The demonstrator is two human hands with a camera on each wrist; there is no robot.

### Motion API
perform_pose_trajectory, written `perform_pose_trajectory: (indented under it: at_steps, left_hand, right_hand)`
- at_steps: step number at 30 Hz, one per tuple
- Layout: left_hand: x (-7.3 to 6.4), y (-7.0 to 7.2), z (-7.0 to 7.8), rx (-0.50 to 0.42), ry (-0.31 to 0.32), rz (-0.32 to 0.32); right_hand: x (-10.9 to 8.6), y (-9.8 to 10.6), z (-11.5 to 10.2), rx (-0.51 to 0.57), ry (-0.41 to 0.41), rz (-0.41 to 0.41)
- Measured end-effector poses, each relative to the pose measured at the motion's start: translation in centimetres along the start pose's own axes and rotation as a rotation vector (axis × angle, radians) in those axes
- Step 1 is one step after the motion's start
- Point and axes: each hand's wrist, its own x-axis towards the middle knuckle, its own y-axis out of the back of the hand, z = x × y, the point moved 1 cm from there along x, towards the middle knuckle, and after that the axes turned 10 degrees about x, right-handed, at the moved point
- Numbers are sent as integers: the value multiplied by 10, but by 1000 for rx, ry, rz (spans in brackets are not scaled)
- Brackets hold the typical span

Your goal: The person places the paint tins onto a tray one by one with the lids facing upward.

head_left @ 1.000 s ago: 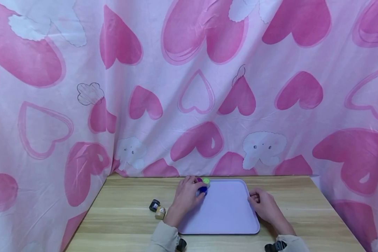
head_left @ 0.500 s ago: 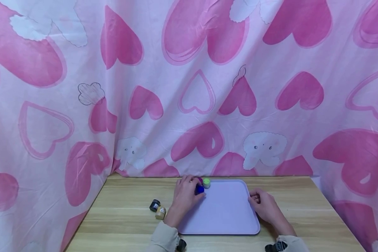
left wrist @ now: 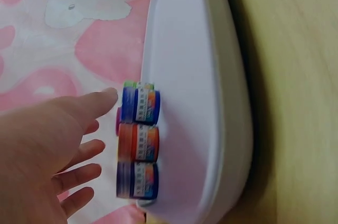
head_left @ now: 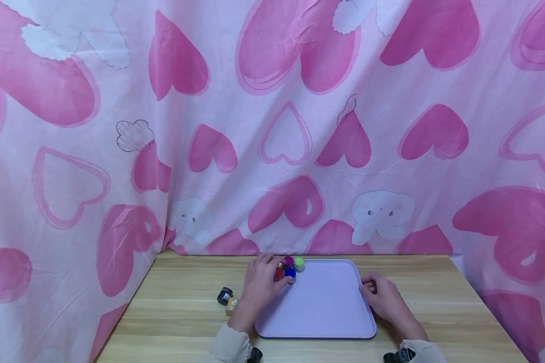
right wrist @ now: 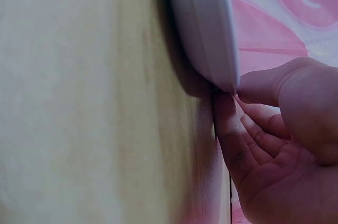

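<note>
A lilac tray [head_left: 322, 307] lies on the table. Small lidded paint jars stand in its far left corner: a blue jar [head_left: 290, 275], a red jar [head_left: 278, 274], a magenta jar [head_left: 288, 262] and a green jar [head_left: 299, 264]. In the left wrist view a dark blue jar [left wrist: 138, 180] stands beside the red one. My left hand [head_left: 261, 282] hovers over this group, fingers spread and holding nothing, thumb close to the blue jar. At the tray's right edge my right hand [head_left: 381, 295] pinches the rim between thumb and forefinger.
Left of the tray, a black jar [head_left: 224, 295] and a yellowish jar [head_left: 231, 305] sit on the wooden table [head_left: 181, 312], the latter partly hidden by the left wrist. A pink heart-patterned curtain [head_left: 272, 201] hangs behind the table.
My left hand has let go of the blue jar and drawn back slightly left, uncovering the red jar. The blue jar now stands near the green one. My right hand stays at the rim.
</note>
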Motion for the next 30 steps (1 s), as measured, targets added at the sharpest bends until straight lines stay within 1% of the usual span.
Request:
perform_pose_trajectory:
  at_steps: [3, 5, 10, 15, 17, 20, 22, 24, 28, 30]
  left_hand:
    - [-3, 4, -4, -9, -16, 22]
    - [-6, 8, -7, -15, -25, 26]
    - [-13, 16, -14, -18, -22, 24]
    - [-18, 20, -24, -39, -21, 13]
    - [-20, 22, -28, -30, -26, 15]
    - [-22, 23, -33, -6, -41, 41]
    - [-24, 24, -37, 9, -41, 47]
    - [-26, 26, -39, 4, -29, 33]
    - [-30, 28, -44, -18, 17, -17]
    - [-32, 29, -46, -28, 36, -30]
  right_hand:
    - [1, 0, 1, -5, 1, 1]
    - [1, -1, 2, -8, 4, 1]
    - [2, -1, 4, -15, 8, 2]
    - [3, -1, 6, -20, 8, 8]
    - [4, -2, 6, -19, 7, 9]
    - [4, -2, 6, -14, 6, 9]
    - [3, -2, 6, -12, 6, 9]
    - [3, -2, 5, -10, 4, 6]
    - [2, -1, 5, -4, -5, 1]
    - [2, -1, 5, -6, -6, 0]
